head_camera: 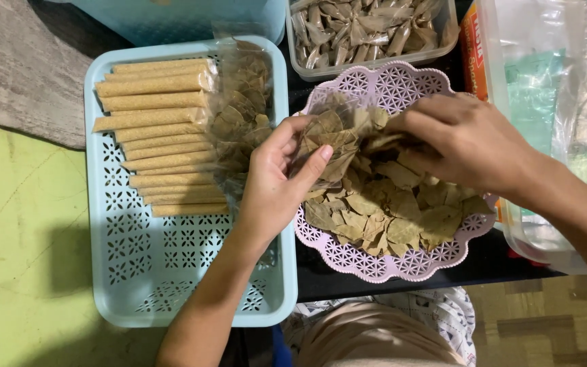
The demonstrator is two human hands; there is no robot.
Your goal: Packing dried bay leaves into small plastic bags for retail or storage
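The left hand [276,180] held a small clear plastic bag [327,139] over the near-left edge of a lilac perforated basket [375,265], its thumb and fingers curled around the bag's side. The right hand [467,139] reached in from the right, fingers bunched at the bag's mouth among dried brown leaves [388,211]; whether it pinched leaves or the bag's rim could not be told, since the fingertips were buried. The bag was hard to trace against the leaves behind it, and how full it was stayed unclear. The leaves filled the basket in a loose heap. To the left lay a pale blue perforated tray [171,272] holding a row of tan stick-shaped rolls [161,129], and beside them packed bags of leaves [242,115], partly covered by the left hand. At the top, a clear container [375,30] of wrapped brownish pieces was cut off by the frame, as was a blue bin [191,17]. A clear plastic box [545,102] on the right was half out of view, its contents blurred by wrinkled film.
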